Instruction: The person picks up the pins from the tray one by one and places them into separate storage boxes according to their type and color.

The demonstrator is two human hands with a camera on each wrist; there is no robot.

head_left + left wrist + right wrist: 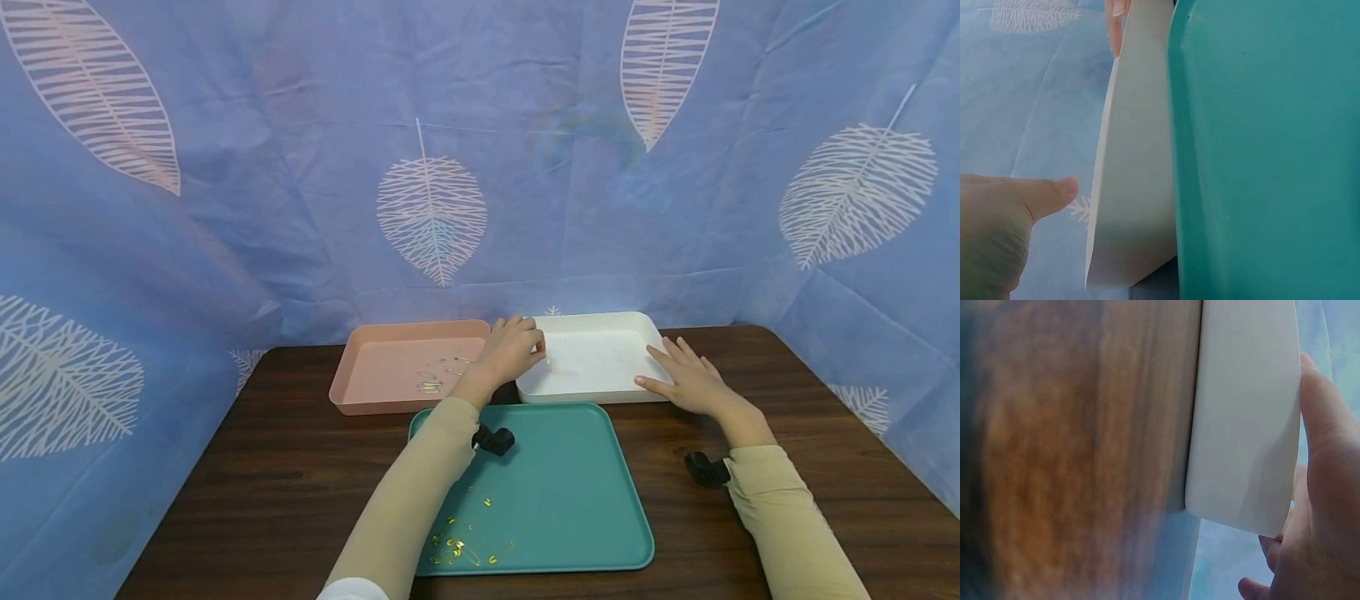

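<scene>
My left hand [516,346] is over the left end of a white tray [600,393], fingers bent in toward the thumb. A tiny gold-coloured piece [547,361] shows just below those fingertips, and I cannot tell whether they still hold it. The left wrist view shows the thumb [1054,197] beside the white tray's wall. My right hand [686,379] lies with spread fingers at the tray's right rim; the right wrist view has its fingers along the tray's end wall [1241,425]. On the green tray [555,483] lie several small gold-coloured pieces [457,546], including a thin loop-shaped one.
A pink tray [382,358] stands at the back left, holding several thin silvery wire pieces [430,386]. All three trays are on a dark wooden table [285,475]. A blue cloth with leaf prints [525,208] hangs behind the table.
</scene>
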